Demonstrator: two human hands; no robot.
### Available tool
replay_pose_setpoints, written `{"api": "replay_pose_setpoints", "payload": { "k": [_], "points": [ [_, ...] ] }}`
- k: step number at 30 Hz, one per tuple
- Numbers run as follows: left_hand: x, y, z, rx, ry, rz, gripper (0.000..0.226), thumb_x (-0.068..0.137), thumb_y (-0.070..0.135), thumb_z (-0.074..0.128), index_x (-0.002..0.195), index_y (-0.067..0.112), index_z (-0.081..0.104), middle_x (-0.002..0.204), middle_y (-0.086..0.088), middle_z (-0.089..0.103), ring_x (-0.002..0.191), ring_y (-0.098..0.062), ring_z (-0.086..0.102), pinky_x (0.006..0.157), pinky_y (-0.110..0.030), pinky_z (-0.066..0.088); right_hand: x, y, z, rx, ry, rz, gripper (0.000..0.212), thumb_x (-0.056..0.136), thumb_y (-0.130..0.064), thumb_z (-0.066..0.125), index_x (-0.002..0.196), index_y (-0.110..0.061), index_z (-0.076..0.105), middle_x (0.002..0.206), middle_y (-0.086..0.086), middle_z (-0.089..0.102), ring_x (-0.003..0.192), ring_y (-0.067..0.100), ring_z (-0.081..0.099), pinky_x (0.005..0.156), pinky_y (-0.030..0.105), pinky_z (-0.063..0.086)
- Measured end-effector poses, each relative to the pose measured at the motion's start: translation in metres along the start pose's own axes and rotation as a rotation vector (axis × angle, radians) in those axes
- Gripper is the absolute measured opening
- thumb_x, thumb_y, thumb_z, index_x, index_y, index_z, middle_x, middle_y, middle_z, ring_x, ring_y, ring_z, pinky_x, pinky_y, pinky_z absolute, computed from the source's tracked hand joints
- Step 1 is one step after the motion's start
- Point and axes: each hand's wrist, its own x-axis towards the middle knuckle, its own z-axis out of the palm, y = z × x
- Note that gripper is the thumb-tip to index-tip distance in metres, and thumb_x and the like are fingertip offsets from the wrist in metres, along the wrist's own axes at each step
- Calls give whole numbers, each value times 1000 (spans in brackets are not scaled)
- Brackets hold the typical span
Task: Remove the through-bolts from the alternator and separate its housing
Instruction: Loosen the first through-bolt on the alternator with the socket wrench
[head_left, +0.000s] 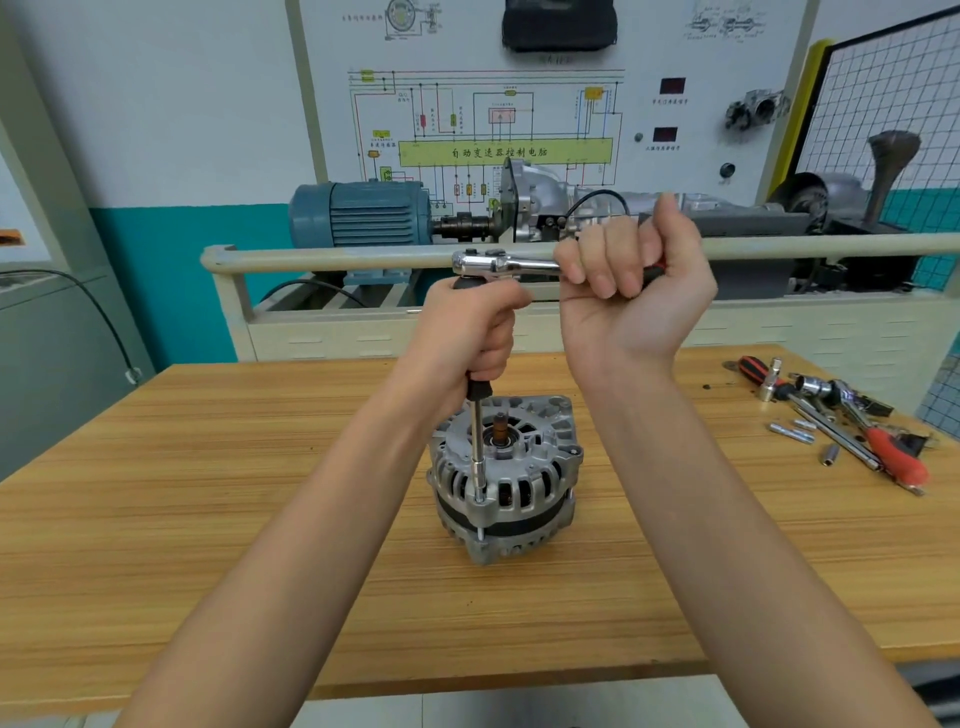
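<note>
On the wooden tabletop (208, 493), at frame centre, stands the ribbed silver alternator (503, 480). The left hand (470, 332) grasps the black-handled extension bar (477, 441) seated on a through-bolt; the right hand (631, 280) clenches the chrome ratchet (498, 264). Loosening is underway; next likely calls for a steady swing.

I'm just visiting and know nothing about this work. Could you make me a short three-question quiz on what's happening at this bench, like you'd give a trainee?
1. True or false: the alternator lies on its side on the wooden table.
2. Which hand grips the ratchet handle? A) left hand B) right hand C) neither
3. Fill in: the left hand holds the black grip of the upright ______ that runs down to a bolt at the housing's edge.

Key
1. False; it stands on end, shaft up.
2. B; the right hand is curled round it.
3. Extension bar.
</note>
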Motion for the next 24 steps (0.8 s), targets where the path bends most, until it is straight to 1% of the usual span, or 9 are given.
{"api": "replay_pose_setpoints", "payload": {
  "k": [3,6,8,10,13,15,18,21,24],
  "points": [
    [0,-4,12,52,269,49,43,86,0,53,55,20,31,41,5,26,33,-10,18,37,-16,17,-19,11,10,-239,-228,-315,39,94,-3,34,58,-17,39,39,-4,31,36,11,25,44,28,23],
    [1,-6,17,62,340,81,38,83,0,51,57,19,32,44,2,26,36,-12,19,38,-19,17,-30,21,17,-414,-338,-533,35,90,4,33,66,-19,43,42,-7,35,37,10,29,46,31,23],
    [-1,-6,13,53,294,82,39,82,-1,53,56,19,32,43,3,26,36,-12,19,40,-18,16,-27,19,16,-380,-338,-488,34,90,3,33,65,-18,42,41,-6,34,36,9,28,45,29,22],
    [-3,-4,5,41,185,72,41,82,-2,57,55,19,34,42,4,28,37,-13,20,41,-19,16,-15,12,14,-258,-295,-307,38,93,-3,34,58,-17,39,37,-5,31,34,9,24,44,26,21],
    [-3,1,-9,-21,-40,51,40,81,3,60,50,17,39,40,3,32,35,-12,26,39,-20,23,8,0,4,-40,-88,46,55,98,-13,34,43,-16,36,35,-5,26,32,9,21,41,22,24],
    [-2,3,-13,-95,-200,19,37,78,8,58,46,18,41,38,4,32,32,-11,27,37,-19,24,20,-2,-3,138,40,233,56,97,-17,35,41,-16,34,33,-5,24,30,10,21,39,20,22],
    [-2,2,-11,-159,-322,-31,40,78,10,54,43,19,36,34,6,27,26,-6,22,33,-14,17,28,-1,-9,305,115,312,55,97,-18,36,42,-16,31,32,-5,23,27,10,21,37,19,21],
    [-1,1,-8,-95,-190,-18,50,84,6,55,42,21,33,35,7,25,27,-6,18,33,-13,15,19,0,-7,214,103,192,55,98,-16,36,43,-16,34,34,-5,24,30,10,22,38,20,23],
    [0,-2,3,-15,102,43,49,88,-1,53,48,22,34,38,7,25,30,-8,17,35,-15,16,-1,4,0,-29,-73,-34,51,98,-12,34,47,-14,36,37,-5,27,35,10,23,43,24,26]
  ]
}}
